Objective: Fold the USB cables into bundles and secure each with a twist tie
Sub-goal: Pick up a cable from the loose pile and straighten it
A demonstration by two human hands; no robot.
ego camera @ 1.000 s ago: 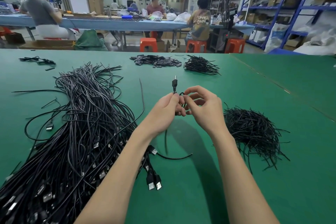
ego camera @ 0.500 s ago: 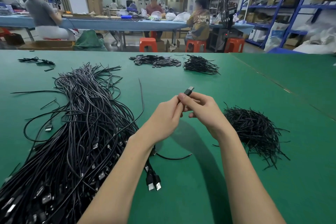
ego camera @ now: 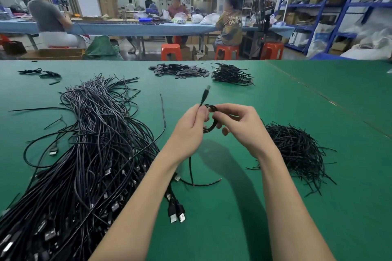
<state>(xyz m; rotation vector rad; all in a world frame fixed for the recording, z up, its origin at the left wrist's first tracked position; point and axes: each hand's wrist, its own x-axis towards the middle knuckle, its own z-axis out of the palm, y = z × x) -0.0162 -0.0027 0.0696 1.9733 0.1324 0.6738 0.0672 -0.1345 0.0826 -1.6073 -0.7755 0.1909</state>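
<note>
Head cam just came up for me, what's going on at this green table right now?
A person is coiling one black USB cable between both hands above the green table. The left hand pinches it near the plug end, which sticks up; the right hand holds the small loops. Its tail hangs down to the table. No tie is on it yet. A big heap of loose cables lies to the left, a pile of twist ties to the right.
</note>
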